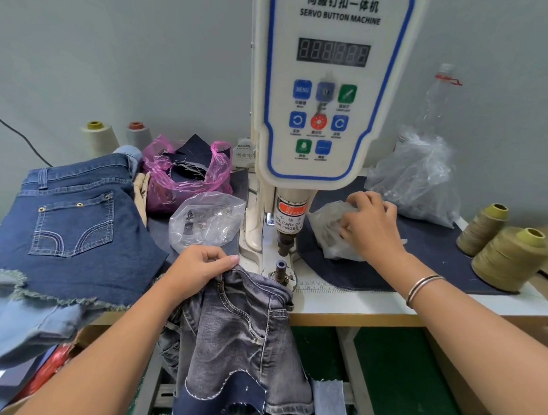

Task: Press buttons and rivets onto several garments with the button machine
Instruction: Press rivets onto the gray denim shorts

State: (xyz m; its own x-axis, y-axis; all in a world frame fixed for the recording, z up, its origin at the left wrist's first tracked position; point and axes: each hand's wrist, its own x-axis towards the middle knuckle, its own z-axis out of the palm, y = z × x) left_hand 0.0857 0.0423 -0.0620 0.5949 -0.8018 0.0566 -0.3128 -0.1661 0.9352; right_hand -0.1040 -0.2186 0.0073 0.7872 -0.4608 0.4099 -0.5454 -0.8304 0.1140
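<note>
1. One white servo button machine (pixel 329 94) stands at twelve o'clock, with a dark display and eight coloured buttons on its panel; its lower die (pixel 280 265) sits at the centre of my view.
2. One pair of dark blue denim shorts (pixel 76 219) lies flat at nine o'clock, back pocket up.
3. One pair of grey denim shorts (pixel 240 330) hangs over the table edge at six o'clock, its waistband just beside the die.
4. Four plastic bags: a pink one (pixel 187 173) at eleven o'clock, a clear one (pixel 207 220) left of the machine, a large clear one (pixel 416 178) at two o'clock, and a small one (pixel 331 231) under my right hand.
5. Four thread cones: two olive (pixel 510 259) at three o'clock, two pale (pixel 99 137) at ten o'clock.
6. My left hand (pixel 199 266) pinches the grey waistband between thumb and curled fingers.
7. My right hand (pixel 371 226) rests on the small bag, fingers curled into it.
</note>
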